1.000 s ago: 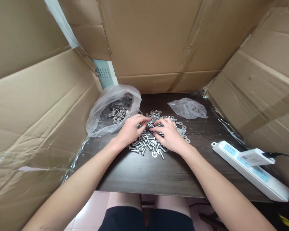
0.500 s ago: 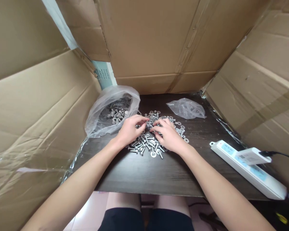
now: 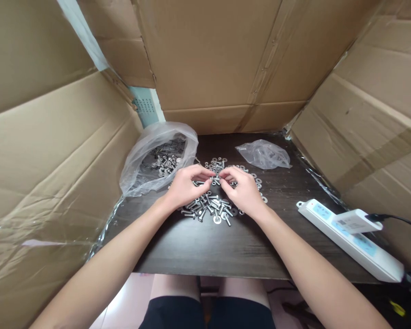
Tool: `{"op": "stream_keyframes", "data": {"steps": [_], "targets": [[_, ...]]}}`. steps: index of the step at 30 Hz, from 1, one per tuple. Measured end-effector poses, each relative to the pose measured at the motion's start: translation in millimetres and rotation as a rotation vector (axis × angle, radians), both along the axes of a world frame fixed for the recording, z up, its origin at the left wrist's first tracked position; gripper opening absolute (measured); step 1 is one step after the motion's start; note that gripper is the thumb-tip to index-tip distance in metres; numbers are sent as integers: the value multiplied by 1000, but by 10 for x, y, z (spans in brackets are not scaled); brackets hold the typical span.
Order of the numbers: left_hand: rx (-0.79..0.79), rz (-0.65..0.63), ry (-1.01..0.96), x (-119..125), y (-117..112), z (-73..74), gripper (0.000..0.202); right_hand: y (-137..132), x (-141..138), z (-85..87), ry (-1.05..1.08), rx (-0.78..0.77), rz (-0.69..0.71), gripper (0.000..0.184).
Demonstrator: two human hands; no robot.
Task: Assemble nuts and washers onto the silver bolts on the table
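Observation:
A loose pile of small metal bolts and washers point(image 3: 210, 206) lies in the middle of a dark wooden table point(image 3: 205, 249). Both hands hover just above the pile's far part. My left hand point(image 3: 187, 185) pinches a small bolt point(image 3: 215, 179) between thumb and fingertips. My right hand point(image 3: 241, 187) meets it fingertip to fingertip, pinched on a tiny metal part at the bolt's end; I cannot make out what it is. More washers point(image 3: 258, 183) lie scattered right of my right hand.
An open clear plastic bag point(image 3: 157, 157) with more bolts sits at the back left. A smaller crumpled plastic bag point(image 3: 263, 154) lies at the back right. A white power strip point(image 3: 349, 240) with a plugged adapter lies at the right edge. Cardboard walls point(image 3: 219, 59) enclose the table on three sides.
Both hands have lifted slightly off the pile and brought their fingertips together, now pinching a small bolt between them. The rest has not moved.

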State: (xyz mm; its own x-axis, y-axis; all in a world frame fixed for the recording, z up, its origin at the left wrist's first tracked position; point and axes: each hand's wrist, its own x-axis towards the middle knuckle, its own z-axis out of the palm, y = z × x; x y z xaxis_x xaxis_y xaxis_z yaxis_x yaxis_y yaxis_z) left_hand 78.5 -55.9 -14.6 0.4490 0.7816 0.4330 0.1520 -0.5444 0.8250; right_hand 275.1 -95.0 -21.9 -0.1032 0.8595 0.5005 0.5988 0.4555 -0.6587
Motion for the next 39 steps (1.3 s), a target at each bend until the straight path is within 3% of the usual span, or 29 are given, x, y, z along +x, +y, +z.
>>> {"op": "stream_keyframes", "data": {"steps": [7, 20, 26, 39], "targets": [[-13, 16, -6, -5, 15, -17, 21, -25, -64, 16, 268, -101, 60, 12], [-158, 37, -87, 40, -8, -24, 19, -28, -49, 28, 382, -118, 61, 12], [-243, 11, -80, 39, 6, -36, 24, -44, -56, 36, 242, -71, 13, 10], [-183, -3, 17, 32, 19, -42, 21, -68, -49, 84, 8, 85, -33, 13]]}}
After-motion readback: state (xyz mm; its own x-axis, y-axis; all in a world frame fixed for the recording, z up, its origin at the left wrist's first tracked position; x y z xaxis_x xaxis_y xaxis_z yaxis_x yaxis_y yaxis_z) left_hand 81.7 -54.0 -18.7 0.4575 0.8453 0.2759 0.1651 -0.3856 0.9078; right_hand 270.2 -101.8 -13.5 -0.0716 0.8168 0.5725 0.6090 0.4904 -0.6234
